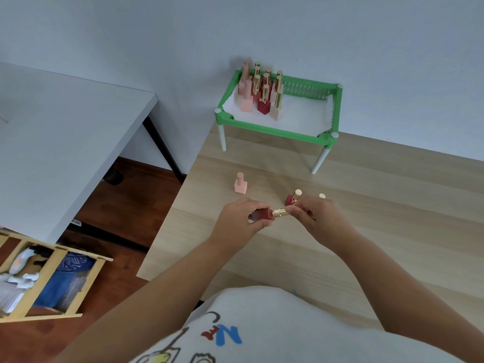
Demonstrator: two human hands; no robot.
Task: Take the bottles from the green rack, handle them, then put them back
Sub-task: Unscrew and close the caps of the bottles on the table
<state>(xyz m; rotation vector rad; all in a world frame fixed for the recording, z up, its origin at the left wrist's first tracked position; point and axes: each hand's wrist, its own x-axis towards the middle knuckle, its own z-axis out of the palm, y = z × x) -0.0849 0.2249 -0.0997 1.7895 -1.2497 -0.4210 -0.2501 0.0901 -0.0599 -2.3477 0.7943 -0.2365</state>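
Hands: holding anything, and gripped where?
A dark red bottle, held sideways: left hand grips the body, right hand pinches the gold cap.

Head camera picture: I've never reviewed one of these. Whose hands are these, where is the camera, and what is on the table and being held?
No machine here: a person wears one camera on the head, looking down at their bare hands. The left hand holds the body of a dark red square bottle with a gold cap, lying sideways; the right hand pinches its cap. On the pale wooden table stand a pink bottle, another red bottle partly hidden, and a green plastic rack on white legs holding more bottles.
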